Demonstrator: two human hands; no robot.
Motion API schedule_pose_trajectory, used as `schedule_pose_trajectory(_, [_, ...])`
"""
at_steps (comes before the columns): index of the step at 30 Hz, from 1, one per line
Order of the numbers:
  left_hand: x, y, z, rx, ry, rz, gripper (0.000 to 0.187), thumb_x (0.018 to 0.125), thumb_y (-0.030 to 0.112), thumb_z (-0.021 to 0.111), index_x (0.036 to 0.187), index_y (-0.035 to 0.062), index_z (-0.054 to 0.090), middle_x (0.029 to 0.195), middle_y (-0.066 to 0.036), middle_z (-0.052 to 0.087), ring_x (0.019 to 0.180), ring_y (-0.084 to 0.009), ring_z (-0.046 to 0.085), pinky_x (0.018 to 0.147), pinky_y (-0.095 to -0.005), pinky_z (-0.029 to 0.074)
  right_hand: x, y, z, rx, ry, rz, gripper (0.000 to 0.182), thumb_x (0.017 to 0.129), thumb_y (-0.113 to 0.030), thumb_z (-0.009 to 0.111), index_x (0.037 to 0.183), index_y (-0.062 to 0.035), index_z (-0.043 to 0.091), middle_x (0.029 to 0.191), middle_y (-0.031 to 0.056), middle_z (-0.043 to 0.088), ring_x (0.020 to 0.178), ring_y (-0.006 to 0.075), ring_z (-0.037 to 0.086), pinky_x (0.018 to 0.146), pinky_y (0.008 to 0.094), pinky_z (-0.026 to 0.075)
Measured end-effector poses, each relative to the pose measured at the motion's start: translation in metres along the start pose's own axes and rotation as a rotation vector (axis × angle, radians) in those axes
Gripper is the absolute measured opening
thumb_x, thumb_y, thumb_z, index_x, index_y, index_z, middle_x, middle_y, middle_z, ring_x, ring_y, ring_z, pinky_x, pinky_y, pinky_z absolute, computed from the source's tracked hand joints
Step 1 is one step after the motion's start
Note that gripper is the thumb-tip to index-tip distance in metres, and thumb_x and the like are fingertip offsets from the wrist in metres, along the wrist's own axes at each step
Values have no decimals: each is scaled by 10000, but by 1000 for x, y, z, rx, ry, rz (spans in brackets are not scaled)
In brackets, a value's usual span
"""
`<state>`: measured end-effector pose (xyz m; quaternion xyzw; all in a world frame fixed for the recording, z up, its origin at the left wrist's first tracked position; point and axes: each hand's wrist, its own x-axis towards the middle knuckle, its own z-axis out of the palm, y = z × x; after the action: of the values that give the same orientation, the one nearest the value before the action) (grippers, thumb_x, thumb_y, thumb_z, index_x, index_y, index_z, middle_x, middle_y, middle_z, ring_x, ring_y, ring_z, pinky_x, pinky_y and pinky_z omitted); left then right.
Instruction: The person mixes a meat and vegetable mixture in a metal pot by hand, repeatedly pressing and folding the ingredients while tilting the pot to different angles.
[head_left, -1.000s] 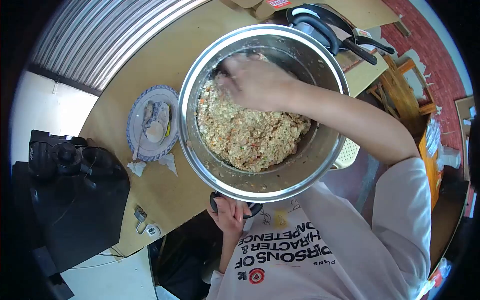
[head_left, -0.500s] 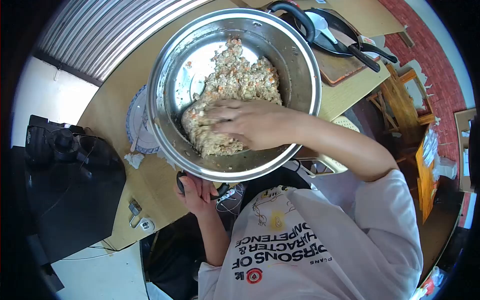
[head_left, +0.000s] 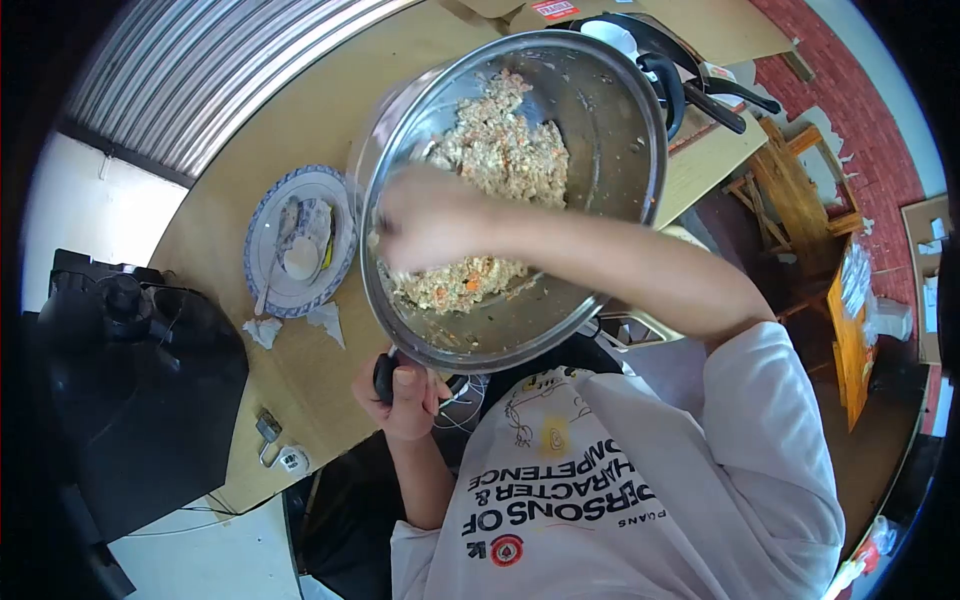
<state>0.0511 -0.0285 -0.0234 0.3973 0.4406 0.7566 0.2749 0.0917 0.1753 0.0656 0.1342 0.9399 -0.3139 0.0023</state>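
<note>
Right now the right hand (head_left: 425, 215) presses, fingers curled and blurred, into the chopped mixture (head_left: 495, 165) inside the steel bowl (head_left: 600, 130) on the wooden table (head_left: 250, 120) (whether it grips any I cannot tell). Nearer, the left hand (head_left: 405, 395) is clenched around the bowl's black handle (head_left: 385, 375). Left of the bowl sits a patterned plate (head_left: 265, 290).

It looked like a home kitchen: a steel mixing bowl (head_left: 610, 130) of food, a plate (head_left: 262, 240) and pans (head_left: 700, 75) (stacked at the far edge) crowded the wooden tabletop (head_left: 290, 120).
</note>
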Motion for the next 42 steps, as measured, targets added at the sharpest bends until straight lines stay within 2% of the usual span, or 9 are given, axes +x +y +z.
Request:
schedule_pose_trajectory(5, [-4,-5,10,93,266,47,326,964,268,566,821,-21,514,521,-47,472,369,-65,385,335,-223,382,-45,25,42,-325,169,-465,185,804,-237,596,872,-100,700,1002,97,661,1032,230,602,895,419,467])
schedule_pose_trajectory(12, [-2,-7,2,-10,234,-7,371,958,288,574,745,-7,503,492,-21,441,354,-83,402,334,-231,384,-77,83,33,-402,335,-379,182,862,-233,627,998,-126,682,1248,11,593,1254,196,490,1130,414,318])
schedule_pose_trajectory(18, [10,-15,5,157,63,209,186,977,128,522,862,-18,537,530,-7,451,379,-29,348,365,-193,319,-72,72,-32,-72,571,-272,231,805,-291,697,924,-97,660,875,128,630,888,325,610,833,438,472])
schedule_pose_trajectory(20, [10,-23,5,141,296,205,194,963,142,552,830,2,532,519,15,417,403,-23,326,371,-205,263,-65,84,-31,-165,683,-172,265,844,-311,657,955,-71,645,864,136,628,880,335,609,837,455,462])
schedule_pose_trajectory(24, [19,-3,21,59,427,-35,325,904,269,633,725,34,498,571,14,434,448,-55,374,529,-247,409,-51,95,-29,-89,652,-89,307,886,-342,603,991,-55,631,874,154,636,863,346,618,813,454,472])
schedule_pose_trajectory(27, [31,-6,21,-185,448,-14,394,947,340,581,674,99,432,525,52,318,419,-54,253,429,-229,279,-45,104,-23,-72,536,-59,316,917,-334,598,1051,-51,635,1008,158,608,910,305,602,828,391,462])
schedule_pose_trajectory(29, [37,-2,14,-565,-12,-135,458,996,440,459,634,192,327,515,80,197,432,-35,172,412,-196,178,-37,101,-20,43,454,40,363,921,-391,578,1065,-63,636,1008,158,608,917,305,602,845,394,456])
schedule_pose_trajectory(35, [34,-7,11,-541,15,-131,468,1000,451,442,634,200,291,507,78,197,421,-45,174,389,-188,183,-30,50,9,236,263,53,404,930,-464,528,1117,-128,653,1069,199,588,1047,358,557,952,454,431])
schedule_pose_trajectory(42, [32,4,29,-506,239,-153,472,1001,435,451,628,197,288,502,78,194,422,-42,184,402,-186,195,-86,40,33,-252,238,-143,353,846,-307,660,1165,-159,624,1371,192,402,1223,427,424,953,531,445])
